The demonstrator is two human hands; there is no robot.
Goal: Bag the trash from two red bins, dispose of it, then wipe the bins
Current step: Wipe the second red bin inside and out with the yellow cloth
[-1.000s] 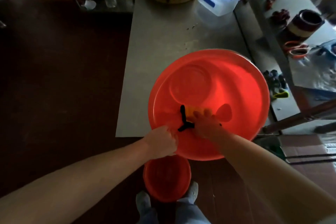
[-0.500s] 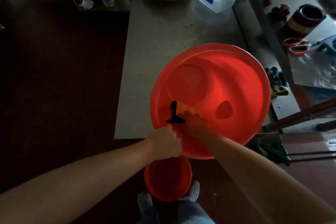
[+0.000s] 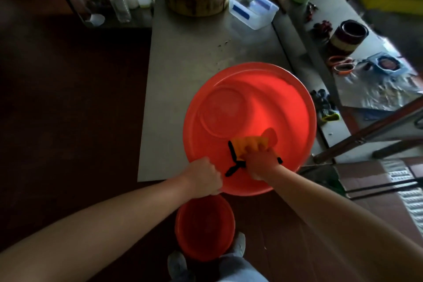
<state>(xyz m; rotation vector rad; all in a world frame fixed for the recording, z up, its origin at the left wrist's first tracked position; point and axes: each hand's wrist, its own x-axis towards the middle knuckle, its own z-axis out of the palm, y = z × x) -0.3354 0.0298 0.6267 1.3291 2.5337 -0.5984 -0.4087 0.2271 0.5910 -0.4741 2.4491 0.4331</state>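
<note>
so the big red bin (image 3: 263,103) is tipped up at the metal table's (image 3: 183,64) near edge, smooth glossy round plastic. Left hand (image 3: 203,176) has its fingers curled tight round the rim, right hand (image 3: 261,162) clutches a yellow cloth (image 3: 251,144) with black trim against the inside wall. The smaller red bin (image 3: 206,226) is on the floor below

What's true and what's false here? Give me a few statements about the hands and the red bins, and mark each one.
1. The right hand holds a yellow cloth against the inside of the large red bin. True.
2. The left hand grips the large red bin's near rim. True.
3. The small red bin stands on the table. False: it is on the floor.
4. The large red bin is full of trash. False: only the cloth is in it.
</note>
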